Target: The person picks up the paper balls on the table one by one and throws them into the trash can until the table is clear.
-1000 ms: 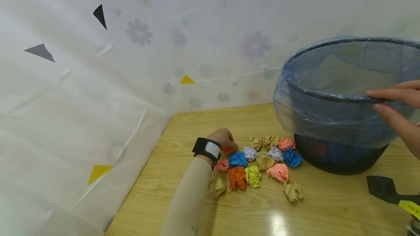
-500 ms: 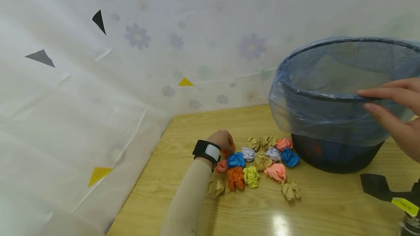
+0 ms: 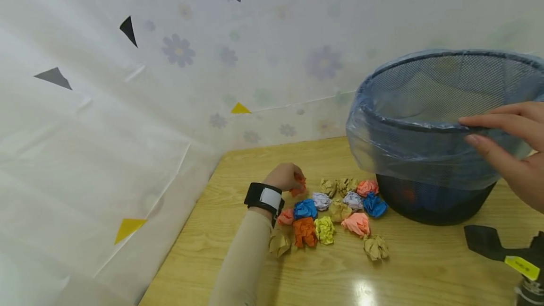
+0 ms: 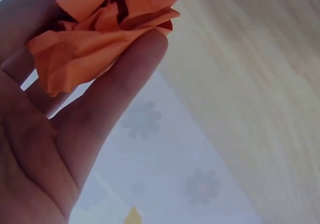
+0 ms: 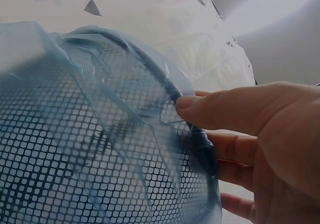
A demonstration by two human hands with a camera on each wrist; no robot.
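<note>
My left hand (image 3: 289, 177) grips an orange crumpled paper ball (image 3: 299, 186) just above the wooden table (image 3: 323, 273), at the left end of a cluster of several coloured paper balls (image 3: 331, 214). In the left wrist view the fingers (image 4: 120, 83) curl round the orange ball (image 4: 100, 33). My right hand (image 3: 505, 148) holds the near rim of a black mesh bin (image 3: 437, 126) lined with a blue plastic bag, tilted toward me. The thumb (image 5: 225, 111) presses on the rim (image 5: 165, 86), with fingers underneath.
A white flowered plastic sheet (image 3: 170, 60) covers the wall behind and to the left. A black object with a yellow label (image 3: 505, 251) lies at the table's right front. Bare wood lies in front of the paper balls.
My left hand has lifted slightly with the orange ball, off the table and back from the pile. The bin has shifted a little to the left in my right hand.
</note>
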